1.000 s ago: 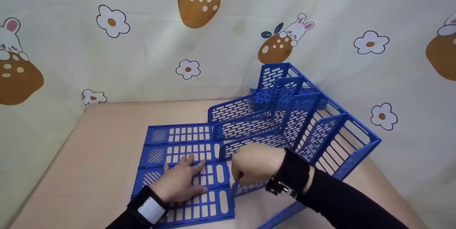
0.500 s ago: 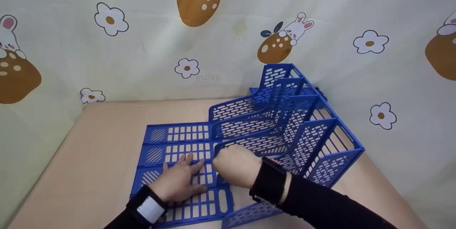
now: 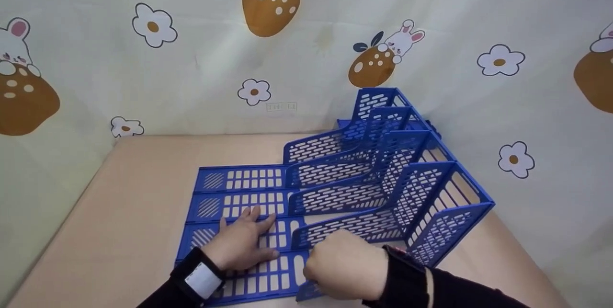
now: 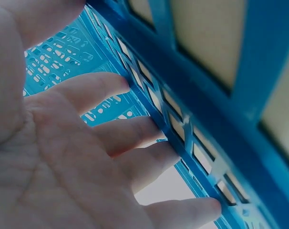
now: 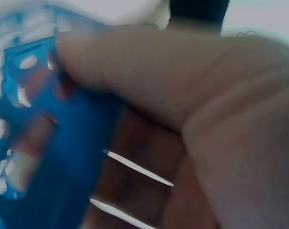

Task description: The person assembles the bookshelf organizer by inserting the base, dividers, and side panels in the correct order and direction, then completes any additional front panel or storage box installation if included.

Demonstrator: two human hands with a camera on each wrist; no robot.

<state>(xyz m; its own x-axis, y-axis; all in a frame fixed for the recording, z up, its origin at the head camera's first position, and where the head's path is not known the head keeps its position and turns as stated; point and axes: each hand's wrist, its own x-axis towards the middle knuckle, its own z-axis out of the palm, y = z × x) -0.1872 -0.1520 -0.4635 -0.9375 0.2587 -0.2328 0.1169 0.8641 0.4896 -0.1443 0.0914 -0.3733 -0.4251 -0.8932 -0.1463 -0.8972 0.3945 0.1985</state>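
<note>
A blue plastic file rack has upright perforated side panels joined to a slatted back (image 3: 462,188) and flat grid panels (image 3: 197,207) on the left. My left hand (image 3: 242,241) lies spread on the flat panels; in the left wrist view its fingertips (image 4: 209,210) meet the blue grid. At the near side, my right hand (image 3: 347,262) grips the front end of the nearest side panel (image 3: 309,292), most of which it covers. The right wrist view shows thumb and fingers round the blue panel (image 5: 82,129). Just behind, another side panel (image 3: 299,238) stands untouched.
The rack stands on a light brown table (image 3: 129,212). A white cloth (image 3: 201,92) printed with rabbits and flowers hangs behind it. Another blue piece (image 3: 347,126) shows behind the rack at the back.
The rack's near right corner has swung left, bringing the side panels' front ends to the flat panels. My right hand has shifted from the second-nearest panel to the nearest one. My left hand stays put.
</note>
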